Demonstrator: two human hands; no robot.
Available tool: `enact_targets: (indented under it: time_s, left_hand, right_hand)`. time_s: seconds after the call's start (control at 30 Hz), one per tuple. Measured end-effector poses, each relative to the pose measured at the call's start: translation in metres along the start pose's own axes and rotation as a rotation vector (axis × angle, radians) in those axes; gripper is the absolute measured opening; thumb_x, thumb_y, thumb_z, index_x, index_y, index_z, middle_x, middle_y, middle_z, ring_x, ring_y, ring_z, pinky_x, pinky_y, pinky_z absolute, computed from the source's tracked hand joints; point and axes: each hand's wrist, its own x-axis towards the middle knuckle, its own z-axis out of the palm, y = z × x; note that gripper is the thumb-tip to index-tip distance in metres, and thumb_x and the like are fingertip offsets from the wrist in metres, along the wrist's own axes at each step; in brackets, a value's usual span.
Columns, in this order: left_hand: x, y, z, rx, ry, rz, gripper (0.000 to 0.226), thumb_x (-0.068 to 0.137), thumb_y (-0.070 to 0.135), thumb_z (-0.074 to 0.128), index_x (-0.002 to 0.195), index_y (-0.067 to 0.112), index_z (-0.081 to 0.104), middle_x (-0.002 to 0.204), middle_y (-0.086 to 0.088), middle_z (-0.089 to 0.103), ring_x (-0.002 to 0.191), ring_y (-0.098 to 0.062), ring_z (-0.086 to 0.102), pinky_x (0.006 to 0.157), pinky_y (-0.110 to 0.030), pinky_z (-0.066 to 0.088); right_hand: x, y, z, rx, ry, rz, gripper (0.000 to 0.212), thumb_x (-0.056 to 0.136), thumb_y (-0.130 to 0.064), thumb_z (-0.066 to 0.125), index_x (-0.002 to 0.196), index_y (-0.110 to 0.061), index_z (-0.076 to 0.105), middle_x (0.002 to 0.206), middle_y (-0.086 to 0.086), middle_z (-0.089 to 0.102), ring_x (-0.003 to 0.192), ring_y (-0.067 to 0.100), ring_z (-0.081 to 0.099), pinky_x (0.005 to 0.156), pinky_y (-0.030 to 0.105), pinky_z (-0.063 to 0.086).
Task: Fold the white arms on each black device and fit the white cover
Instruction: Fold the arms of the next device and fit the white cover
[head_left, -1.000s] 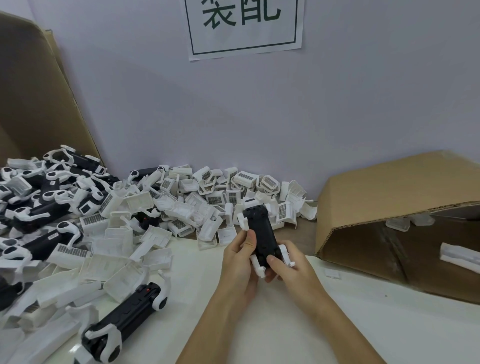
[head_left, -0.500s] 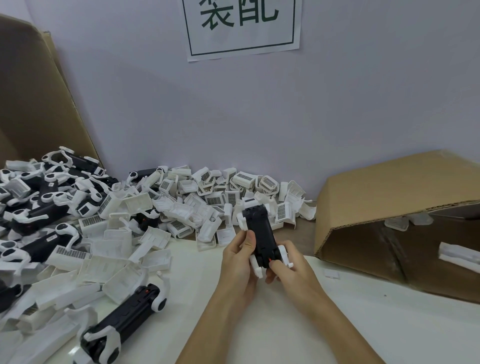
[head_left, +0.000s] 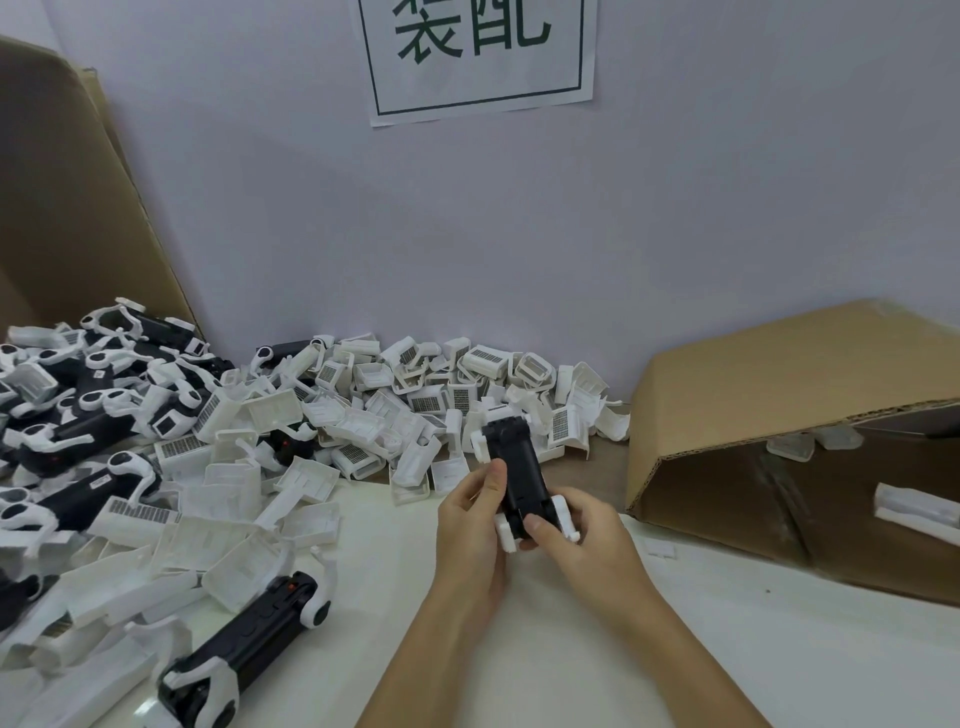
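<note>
black device (head_left: 514, 467) gripped between both hands | left hand (head_left: 470, 525) and right hand (head_left: 582, 535) pinching near end | long axis pointing away | white arms (head_left: 563, 514) splayed beside right thumb

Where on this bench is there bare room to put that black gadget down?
Bare white tabletop lies right of the hands, in front of the tipped cardboard box. Another patch sits between the left hand and the lying black device. The left side is crowded with white covers.

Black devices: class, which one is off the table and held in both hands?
The black device at centre, gripped by the left hand and right hand. The others lie loose on the table among white covers.
</note>
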Motion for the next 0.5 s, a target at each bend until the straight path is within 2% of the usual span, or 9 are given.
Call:
enact_targets:
  time_s: [0.07,0.1,0.17,0.2,0.3,0.43,0.5]
  left_hand:
    - [0.003,-0.002,-0.002,0.037,0.064,0.025,0.037,0.089,0.029,0.067,0.098,-0.007,0.069,0.095,-0.025,0.073,0.084,-0.033,0.071,0.072,-0.040,0.059]
    - [0.005,-0.003,-0.003,0.053,0.093,0.034,0.031,0.091,0.024,0.067,0.092,-0.007,0.070,0.092,-0.023,0.074,0.083,-0.031,0.073,0.072,-0.037,0.059]
    - [0.005,-0.003,-0.004,0.093,0.095,0.045,0.025,0.095,0.016,0.064,0.088,-0.007,0.071,0.088,-0.021,0.076,0.083,-0.030,0.075,0.068,-0.029,0.059]
    - [0.005,-0.002,-0.004,0.112,0.071,0.046,0.024,0.097,0.013,0.061,0.090,-0.007,0.072,0.089,-0.020,0.076,0.086,-0.030,0.075,0.071,-0.029,0.059]
    - [0.003,0.000,-0.001,0.130,-0.006,0.042,0.026,0.100,0.017,0.056,0.098,-0.001,0.074,0.096,-0.015,0.077,0.095,-0.026,0.074,0.081,-0.031,0.053]
    - [0.004,0.001,0.001,0.055,-0.060,0.024,0.030,0.091,0.026,0.063,0.094,-0.002,0.071,0.094,-0.019,0.075,0.088,-0.030,0.072,0.069,-0.029,0.056]
    - [0.002,0.002,0.001,0.052,-0.056,0.021,0.030,0.080,0.032,0.072,0.091,0.003,0.072,0.091,-0.017,0.073,0.085,-0.029,0.070,0.069,-0.030,0.055]
  right_hand:
    - [0.002,0.003,-0.002,0.010,0.090,-0.008,0.016,0.089,-0.005,0.070,0.099,-0.017,0.069,0.085,-0.001,0.073,0.080,0.016,0.070,0.071,0.035,0.057]
    - [0.003,0.006,-0.003,0.034,0.133,-0.006,0.018,0.087,-0.004,0.072,0.098,-0.018,0.067,0.086,-0.002,0.072,0.080,0.014,0.069,0.073,0.036,0.057]
    - [0.005,0.010,-0.003,0.070,0.198,-0.030,0.024,0.085,-0.002,0.074,0.098,-0.021,0.065,0.088,-0.007,0.071,0.080,0.009,0.067,0.071,0.026,0.056]
    - [0.005,0.011,-0.002,0.072,0.224,-0.057,0.027,0.084,-0.002,0.074,0.097,-0.023,0.064,0.089,-0.009,0.071,0.082,0.008,0.067,0.070,0.021,0.054]
    - [0.006,0.014,0.001,0.020,0.284,-0.138,0.033,0.083,-0.007,0.078,0.101,-0.028,0.062,0.099,-0.008,0.068,0.092,0.009,0.065,0.072,0.016,0.051]
    - [0.004,0.015,0.004,-0.211,0.304,-0.324,0.048,0.078,-0.005,0.081,0.101,-0.040,0.057,0.106,-0.012,0.054,0.097,0.003,0.058,0.078,0.007,0.043]
    - [0.001,0.015,0.004,-0.326,0.251,-0.403,0.052,0.076,0.001,0.078,0.105,-0.037,0.059,0.109,-0.011,0.048,0.101,0.003,0.054,0.083,0.006,0.040]
